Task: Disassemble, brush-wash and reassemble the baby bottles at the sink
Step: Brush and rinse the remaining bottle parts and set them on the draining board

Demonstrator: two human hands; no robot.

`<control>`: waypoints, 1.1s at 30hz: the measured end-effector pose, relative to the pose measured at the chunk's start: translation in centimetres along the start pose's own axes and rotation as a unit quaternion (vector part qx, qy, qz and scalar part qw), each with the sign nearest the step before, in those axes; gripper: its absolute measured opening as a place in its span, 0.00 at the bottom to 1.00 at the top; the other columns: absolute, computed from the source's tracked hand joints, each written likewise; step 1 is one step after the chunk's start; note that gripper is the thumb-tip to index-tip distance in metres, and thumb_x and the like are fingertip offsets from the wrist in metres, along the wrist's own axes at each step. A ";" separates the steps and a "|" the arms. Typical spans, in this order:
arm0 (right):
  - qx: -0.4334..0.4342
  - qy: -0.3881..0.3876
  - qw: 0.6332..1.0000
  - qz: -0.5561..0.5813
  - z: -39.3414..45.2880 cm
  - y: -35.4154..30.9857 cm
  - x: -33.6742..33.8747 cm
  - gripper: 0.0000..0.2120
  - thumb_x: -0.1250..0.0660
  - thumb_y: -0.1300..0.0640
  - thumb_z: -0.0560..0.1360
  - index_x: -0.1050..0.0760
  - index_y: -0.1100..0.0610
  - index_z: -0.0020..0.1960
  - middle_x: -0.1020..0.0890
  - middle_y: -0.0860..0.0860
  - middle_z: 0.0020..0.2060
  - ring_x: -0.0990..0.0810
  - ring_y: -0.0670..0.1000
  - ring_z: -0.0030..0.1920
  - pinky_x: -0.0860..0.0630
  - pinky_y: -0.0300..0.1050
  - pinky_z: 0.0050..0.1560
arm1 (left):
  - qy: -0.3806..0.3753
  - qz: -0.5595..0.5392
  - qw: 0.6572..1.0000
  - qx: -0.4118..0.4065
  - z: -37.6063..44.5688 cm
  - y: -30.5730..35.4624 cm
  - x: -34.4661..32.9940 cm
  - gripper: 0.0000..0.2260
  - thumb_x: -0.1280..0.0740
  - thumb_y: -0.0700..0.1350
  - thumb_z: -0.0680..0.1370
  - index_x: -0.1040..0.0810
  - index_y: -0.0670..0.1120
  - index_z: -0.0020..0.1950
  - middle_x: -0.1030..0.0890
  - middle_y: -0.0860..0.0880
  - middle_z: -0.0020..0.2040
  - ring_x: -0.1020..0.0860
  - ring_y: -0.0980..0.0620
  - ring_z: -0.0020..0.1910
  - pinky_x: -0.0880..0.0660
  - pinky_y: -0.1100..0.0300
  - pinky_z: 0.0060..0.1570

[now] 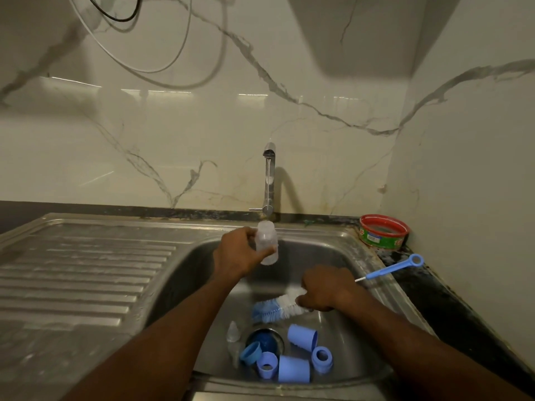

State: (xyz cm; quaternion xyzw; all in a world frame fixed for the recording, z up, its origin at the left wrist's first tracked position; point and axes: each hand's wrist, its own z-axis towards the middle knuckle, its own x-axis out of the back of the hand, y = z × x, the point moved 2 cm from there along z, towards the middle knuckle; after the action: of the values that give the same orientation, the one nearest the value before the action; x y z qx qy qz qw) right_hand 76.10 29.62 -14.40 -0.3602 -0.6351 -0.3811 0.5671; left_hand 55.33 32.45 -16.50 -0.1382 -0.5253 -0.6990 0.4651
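Note:
My left hand [240,254] grips a clear, capless baby bottle [267,243] upright over the steel sink [197,273], below the tap [269,180]. My right hand [327,289] holds a blue-and-white bottle brush [275,308] low in the basin; its blue handle [393,269] sticks out past the hand to the right. On the sink floor near the drain [265,341] lie several blue caps and collars [302,337] and a clear teat [233,331].
A ribbed steel draining board [81,273] lies to the left. A round red-rimmed tub [383,231] stands on the dark counter at the back right corner. Marble wall panels close off the back and right side.

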 end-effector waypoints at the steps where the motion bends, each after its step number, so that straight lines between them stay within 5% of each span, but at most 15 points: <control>1: -0.002 -0.002 1.000 0.000 0.0 0.0 0.0 0.11 0.35 0.41 0.78 0.29 0.48 0.47 0.25 0.49 0.47 0.27 0.51 0.48 0.33 0.48 0.50 | 0.001 0.004 1.000 0.001 0.0 0.0 0.0 0.27 0.23 0.62 0.70 0.22 0.51 0.64 0.18 0.54 0.56 0.26 0.60 0.49 0.31 0.62 0.47; 4: 0.000 -0.013 1.000 -0.009 0.0 0.1 0.0 0.12 0.35 0.41 0.78 0.29 0.49 0.45 0.26 0.48 0.45 0.28 0.51 0.46 0.33 0.48 0.49 | -0.054 0.077 0.995 0.011 -0.5 0.0 -0.3 0.23 0.25 0.62 0.71 0.21 0.53 0.61 0.17 0.53 0.54 0.25 0.59 0.46 0.30 0.62 0.46; 8: 0.004 -0.011 1.000 -0.004 -0.1 0.2 0.2 0.11 0.36 0.41 0.78 0.27 0.49 0.49 0.24 0.50 0.48 0.27 0.51 0.48 0.33 0.48 0.50 | -0.003 0.048 0.999 0.015 0.0 -0.3 0.1 0.26 0.24 0.63 0.70 0.21 0.51 0.62 0.17 0.52 0.54 0.25 0.58 0.47 0.29 0.61 0.47; 11: 0.007 -0.013 1.000 -0.011 -0.2 0.2 0.2 0.12 0.35 0.41 0.78 0.29 0.49 0.45 0.26 0.49 0.45 0.28 0.51 0.47 0.33 0.48 0.50 | -0.062 0.093 0.994 0.017 -0.4 -0.3 0.0 0.22 0.24 0.62 0.70 0.21 0.53 0.58 0.17 0.53 0.52 0.24 0.58 0.46 0.26 0.61 0.48; 15: 0.004 -0.010 1.000 -0.009 -0.1 0.1 0.2 0.12 0.35 0.41 0.78 0.29 0.49 0.45 0.26 0.48 0.44 0.27 0.51 0.47 0.33 0.48 0.49 | -0.012 0.056 0.998 0.007 -0.1 -0.2 0.3 0.26 0.24 0.64 0.69 0.21 0.52 0.61 0.18 0.53 0.53 0.24 0.58 0.48 0.24 0.59 0.50; 17: 0.004 -0.011 1.000 -0.012 -0.2 0.2 0.2 0.12 0.35 0.42 0.78 0.28 0.50 0.45 0.25 0.49 0.44 0.27 0.51 0.46 0.33 0.48 0.48 | -0.048 0.085 0.995 0.009 -0.3 -0.2 0.1 0.24 0.24 0.65 0.69 0.21 0.53 0.58 0.17 0.53 0.52 0.22 0.57 0.47 0.23 0.58 0.51; 26: 0.001 -0.016 1.000 -0.013 0.2 0.4 -0.1 0.14 0.35 0.41 0.77 0.29 0.49 0.39 0.25 0.47 0.40 0.25 0.51 0.45 0.32 0.48 0.47 | -0.049 0.084 0.995 0.005 -0.4 0.0 -0.1 0.24 0.23 0.61 0.71 0.21 0.52 0.62 0.17 0.52 0.56 0.26 0.58 0.47 0.29 0.61 0.47; 30: 0.001 -0.012 1.000 -0.007 0.1 0.5 0.1 0.13 0.35 0.41 0.78 0.23 0.51 0.51 0.22 0.49 0.46 0.26 0.50 0.46 0.31 0.48 0.47 | -0.042 0.080 0.996 0.008 -0.3 0.0 0.1 0.24 0.25 0.63 0.71 0.21 0.52 0.60 0.18 0.53 0.52 0.25 0.58 0.46 0.29 0.61 0.46; 33: 0.001 -0.013 1.000 -0.006 0.2 0.5 0.0 0.13 0.35 0.41 0.77 0.23 0.50 0.48 0.22 0.48 0.45 0.25 0.50 0.46 0.32 0.47 0.46 | -0.045 0.090 0.995 0.003 -0.3 -0.3 -0.1 0.23 0.24 0.62 0.71 0.21 0.53 0.61 0.17 0.53 0.54 0.24 0.58 0.47 0.27 0.60 0.48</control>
State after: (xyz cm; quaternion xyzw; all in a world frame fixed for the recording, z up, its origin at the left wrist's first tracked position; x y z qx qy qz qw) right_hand 76.46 29.97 -14.41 -0.3610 -0.6448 -0.3795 0.5567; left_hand 55.23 32.25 -16.82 -0.2150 -0.5335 -0.6458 0.5021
